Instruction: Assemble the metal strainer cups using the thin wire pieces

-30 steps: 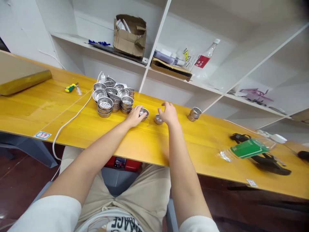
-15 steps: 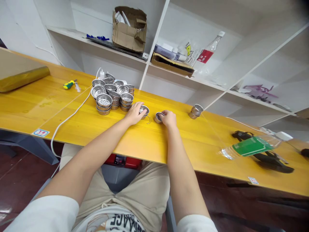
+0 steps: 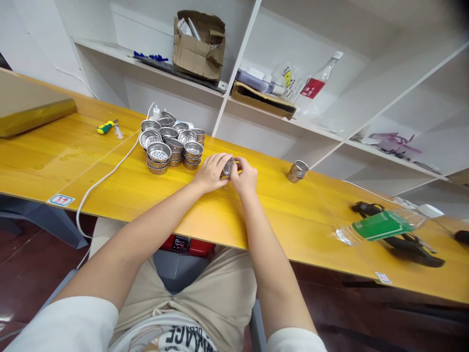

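Between my two hands is a small perforated metal cup (image 3: 227, 167), its holed surface partly covered by fingers. My left hand (image 3: 211, 173) wraps round it from the left, and my right hand (image 3: 245, 177) pinches it from the right with thumb and fingers. A second cup under or beside it is hidden, so I cannot tell how the two sit together. A thin wire loop (image 3: 225, 187) peeks out below my left fingers. Just left of my hands, stacks of similar perforated cups (image 3: 159, 152) crowd the yellow table.
Two stacked cups (image 3: 297, 171) stand to the right. A green-labelled bottle (image 3: 384, 225) lies farther right by black straps (image 3: 414, 248). A white cable (image 3: 110, 178), a screwdriver (image 3: 105, 127) and a cardboard slab (image 3: 36, 105) are on the left. Shelves (image 3: 271, 142) rise behind.
My right hand has moved left with its cup and met my left hand at the other cup. My left fingers have closed farther around it.
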Tool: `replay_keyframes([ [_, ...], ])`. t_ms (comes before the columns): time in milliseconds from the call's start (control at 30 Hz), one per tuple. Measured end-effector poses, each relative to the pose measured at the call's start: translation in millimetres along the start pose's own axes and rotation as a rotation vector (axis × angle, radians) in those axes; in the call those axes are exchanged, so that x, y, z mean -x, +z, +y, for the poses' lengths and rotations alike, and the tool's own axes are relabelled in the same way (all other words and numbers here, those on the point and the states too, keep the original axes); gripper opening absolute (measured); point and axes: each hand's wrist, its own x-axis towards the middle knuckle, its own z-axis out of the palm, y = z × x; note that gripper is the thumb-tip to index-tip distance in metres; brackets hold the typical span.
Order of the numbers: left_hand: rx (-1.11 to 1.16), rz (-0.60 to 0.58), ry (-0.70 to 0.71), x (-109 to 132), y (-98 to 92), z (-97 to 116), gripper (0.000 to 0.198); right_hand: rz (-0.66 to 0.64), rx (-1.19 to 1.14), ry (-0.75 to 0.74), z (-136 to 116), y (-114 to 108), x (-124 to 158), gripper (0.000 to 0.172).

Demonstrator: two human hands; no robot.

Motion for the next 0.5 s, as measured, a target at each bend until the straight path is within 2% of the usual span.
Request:
replay_keyframes([
  [133, -0.042, 0.025, -0.051, 0, -0.9, -3, 0.065, 0.094, -0.017, -0.112, -12, 3, 3, 0.022],
  [233, -0.054, 0.029, -0.052, 0, -0.4, -5, 0.056, 0.01, -0.1, -0.123, -17, 3, 5, 0.017],
  [333, -0.07, 0.038, -0.054, 0, -0.3, -6, 0.05, -0.063, -0.204, -0.117, -21, 4, 8, 0.026],
  [500, -0.07, 0.029, -0.043, 0, -2.5, -7, 0.056, -0.052, -0.27, -0.04, -22, 8, 8, 0.047],
])
